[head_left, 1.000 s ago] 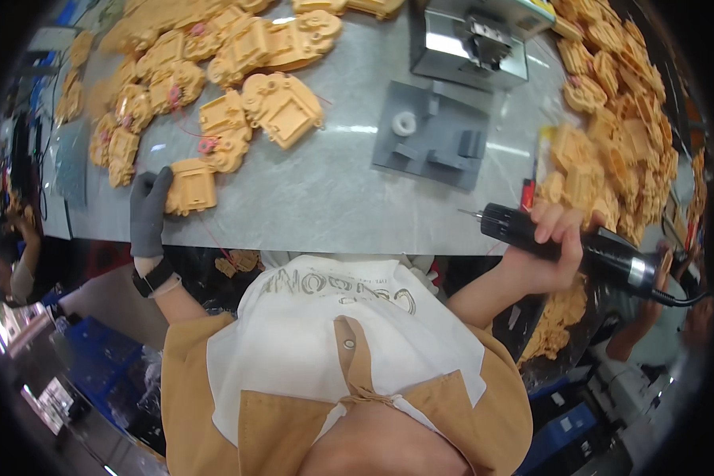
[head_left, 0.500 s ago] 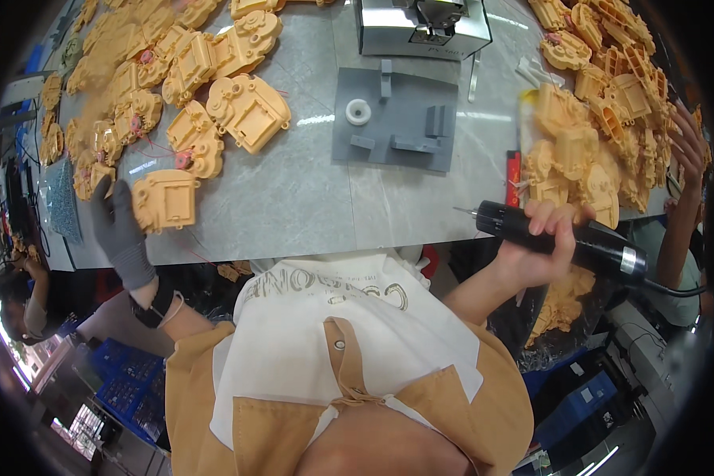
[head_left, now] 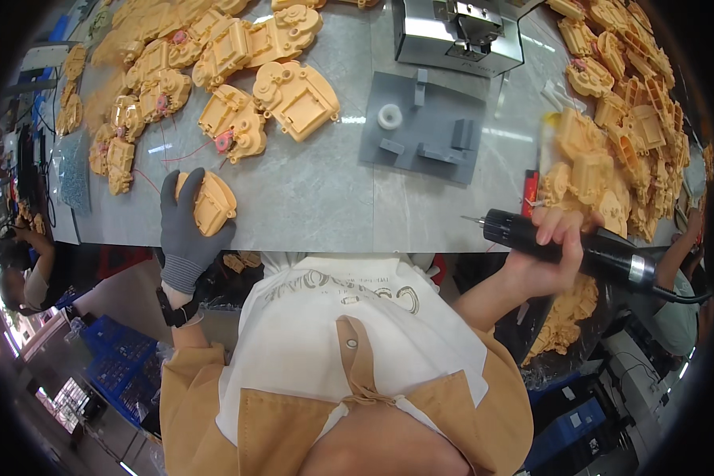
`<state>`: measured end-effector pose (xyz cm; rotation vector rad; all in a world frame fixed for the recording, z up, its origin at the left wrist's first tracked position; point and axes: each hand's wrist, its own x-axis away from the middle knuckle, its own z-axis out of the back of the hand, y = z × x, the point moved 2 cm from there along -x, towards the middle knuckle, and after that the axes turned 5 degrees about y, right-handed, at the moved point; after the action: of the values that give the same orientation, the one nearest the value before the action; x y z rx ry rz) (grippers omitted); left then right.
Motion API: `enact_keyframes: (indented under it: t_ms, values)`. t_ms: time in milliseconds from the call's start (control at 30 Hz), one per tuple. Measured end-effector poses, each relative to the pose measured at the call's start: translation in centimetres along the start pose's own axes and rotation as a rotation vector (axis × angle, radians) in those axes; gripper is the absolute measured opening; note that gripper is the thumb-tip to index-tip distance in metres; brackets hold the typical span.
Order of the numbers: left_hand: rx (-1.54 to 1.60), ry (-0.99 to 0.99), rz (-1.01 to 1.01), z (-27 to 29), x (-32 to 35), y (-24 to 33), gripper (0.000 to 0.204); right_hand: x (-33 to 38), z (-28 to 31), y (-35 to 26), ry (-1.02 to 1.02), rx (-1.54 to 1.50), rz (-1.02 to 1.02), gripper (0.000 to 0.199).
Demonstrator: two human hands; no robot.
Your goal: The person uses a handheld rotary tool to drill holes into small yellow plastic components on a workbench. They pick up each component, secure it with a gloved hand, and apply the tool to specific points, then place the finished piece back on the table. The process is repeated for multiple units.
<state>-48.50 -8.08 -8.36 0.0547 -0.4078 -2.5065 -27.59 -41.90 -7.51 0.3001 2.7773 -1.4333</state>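
Note:
My left hand point(head_left: 187, 242), in a grey glove, grips an orange-yellow plastic housing point(head_left: 214, 205) near the table's front edge. The thumb and fingers are on opposite sides of the piece. Bare, my right hand point(head_left: 549, 255) is wrapped round a black electric screwdriver point(head_left: 509, 228). Its thin bit points left, over the front edge, and its cord runs off to the right. Beyond the left hand lies a housing with a pink-red round part point(head_left: 224, 141) and thin red wires. A larger housing point(head_left: 297, 99) rests against it.
A grey fixture plate point(head_left: 406, 144) with raised blocks and a white ring point(head_left: 389, 117) lies mid-table. Behind it stands a silver machine point(head_left: 420, 44). Many housings cover the left; a pile point(head_left: 635, 127) fills the right, by a red object point(head_left: 529, 193). Other people work at both sides.
My left hand has moved right and closed on the housing, which is now turned and drawn away from the others. The right hand still holds the screwdriver. The whole view has shifted slightly.

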Motion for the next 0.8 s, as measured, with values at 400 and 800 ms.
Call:
enact_keyframes:
  t_ms: [400,800]
  values:
    - [0.413,0.452,-0.440,0.7,-2.2,11.7,0.045,0.8,1.5,-0.9,0.056,-0.007,-0.039,0.044]
    - [0.160,0.152,-0.688,0.0,-4.4,20.5,0.086,0.7,2.7,-0.9,0.075,-0.071,-0.019,0.042]
